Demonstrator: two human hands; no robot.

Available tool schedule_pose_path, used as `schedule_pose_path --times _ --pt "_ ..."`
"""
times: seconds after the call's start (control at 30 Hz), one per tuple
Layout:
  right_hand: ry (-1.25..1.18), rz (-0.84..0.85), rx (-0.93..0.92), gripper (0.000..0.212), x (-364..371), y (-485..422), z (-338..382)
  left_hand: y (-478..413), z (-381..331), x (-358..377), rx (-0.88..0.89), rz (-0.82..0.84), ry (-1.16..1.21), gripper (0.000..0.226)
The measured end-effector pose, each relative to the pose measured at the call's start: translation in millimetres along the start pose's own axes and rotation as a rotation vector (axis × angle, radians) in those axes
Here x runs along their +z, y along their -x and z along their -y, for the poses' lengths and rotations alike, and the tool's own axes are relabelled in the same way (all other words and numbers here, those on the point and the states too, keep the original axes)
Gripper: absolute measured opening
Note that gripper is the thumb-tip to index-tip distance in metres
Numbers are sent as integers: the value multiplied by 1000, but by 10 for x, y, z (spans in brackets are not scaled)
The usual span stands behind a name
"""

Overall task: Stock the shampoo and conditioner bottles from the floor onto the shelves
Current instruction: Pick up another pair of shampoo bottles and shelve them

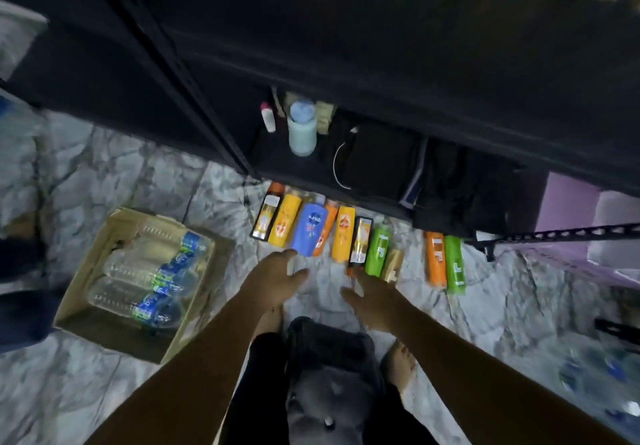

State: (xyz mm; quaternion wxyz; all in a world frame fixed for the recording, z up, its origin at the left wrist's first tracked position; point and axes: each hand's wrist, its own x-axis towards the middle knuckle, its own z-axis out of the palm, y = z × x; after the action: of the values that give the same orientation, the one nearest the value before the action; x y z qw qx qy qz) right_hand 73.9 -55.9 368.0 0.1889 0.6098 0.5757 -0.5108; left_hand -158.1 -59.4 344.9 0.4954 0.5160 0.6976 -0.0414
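Sitting far left on the grey marble-look tile floor [104, 174] is an open brown cardboard box [86, 271]; clear plastic water bottles with blue labels [149, 271] lie inside it; beside it stands a tall black metal shelf rack [207, 126]; on its lowest shelf stand a small white bottle with a pink cap [267, 117] and a pale blue round bottle [302, 129], close together.

On the floor at the foot of the rack, the shampoo and conditioner bottles lie flat in a row, side by side; first a black-and-gold bottle with an orange cap [266, 217], then a yellow bottle [289, 219], a big blue bottle [310, 228], an orange bottle [325, 230] partly hidden by the blue one, a second yellow bottle [343, 233], a second black-and-gold bottle [360, 242], a bright green bottle [377, 252] and a small gold bottle [391, 264]; after a gap lie an orange tube bottle [435, 259] and a green tube bottle [454, 264], touching each other.

The left hand [277, 278] is wide open with fingers spread; it holds nothing; its fingertips are just beside the near end of the big blue bottle; the right hand [372, 302] is open and flat too, holding nothing; its fingers point at the near end of the second black-and-gold bottle; whether they touch it is too blurry to tell.

Far right, low by the rack, sits a light purple box [568, 202].
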Motion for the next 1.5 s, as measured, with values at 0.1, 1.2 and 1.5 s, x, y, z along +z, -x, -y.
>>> schedule_pose_path --times 0.1,1.2,1.5 --pt "-45 -9 0 65 179 -931 -155 -840 399 277 -13 8 -6 66" --pt "-1011 -146 30 68 667 -2926 -75 -1884 1100 1159 224 -139 438 68" --pt "-1049 -247 -74 70 67 -258 259 326 96 441 234 95 539 75"
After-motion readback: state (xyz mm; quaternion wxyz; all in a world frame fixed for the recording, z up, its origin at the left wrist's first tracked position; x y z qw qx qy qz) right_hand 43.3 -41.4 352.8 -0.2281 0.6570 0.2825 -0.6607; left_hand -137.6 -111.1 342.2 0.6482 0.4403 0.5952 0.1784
